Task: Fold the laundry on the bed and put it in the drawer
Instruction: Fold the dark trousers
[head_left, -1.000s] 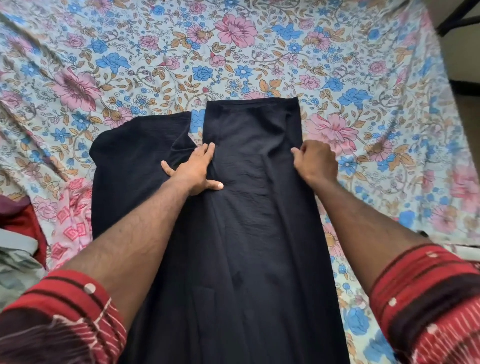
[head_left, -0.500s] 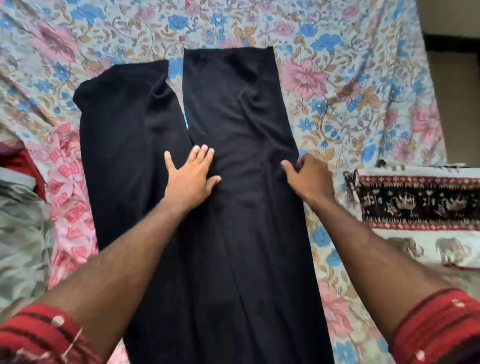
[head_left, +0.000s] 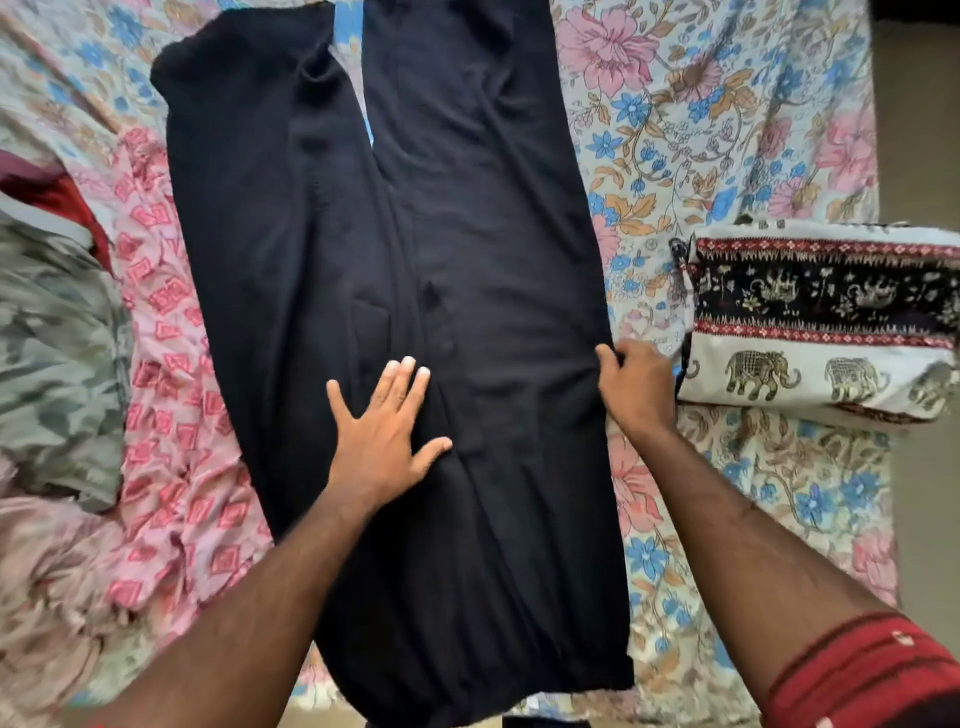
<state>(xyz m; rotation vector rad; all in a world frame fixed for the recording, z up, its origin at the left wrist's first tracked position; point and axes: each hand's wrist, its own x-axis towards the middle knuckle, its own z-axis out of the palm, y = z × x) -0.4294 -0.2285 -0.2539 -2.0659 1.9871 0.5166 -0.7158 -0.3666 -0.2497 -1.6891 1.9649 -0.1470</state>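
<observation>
1. Head view, the garment: the black trousers (head_left: 415, 312) lie flat and lengthwise on the floral bedsheet (head_left: 701, 130), legs pointing away from the person and parted by a narrow gap at the far end, waistband nearest the camera.
2. Head view, the left hand (head_left: 382, 436): it rests palm down on the middle of the trousers, fingers straight and together, thumb spread out to the side. It pins the cloth.
3. Head view, the right hand (head_left: 636, 387): its fingers are curled over the right-hand edge of the trousers and pinch the fabric there.
4. Head view, surroundings: a folded elephant-print cloth (head_left: 815, 322) lies just right of the right hand; a pink patterned garment (head_left: 171, 395) and a grey-green garment (head_left: 57, 353) lie to the left. No drawer is in sight.
5. Judgement: the step appears to be smoothing the trousers before folding one leg over the other. To do it well, the person should keep the flat hand anchoring the centre seam, draw the pinched edge outward to clear wrinkles, then carry it across so the side seams and hems line up.
</observation>
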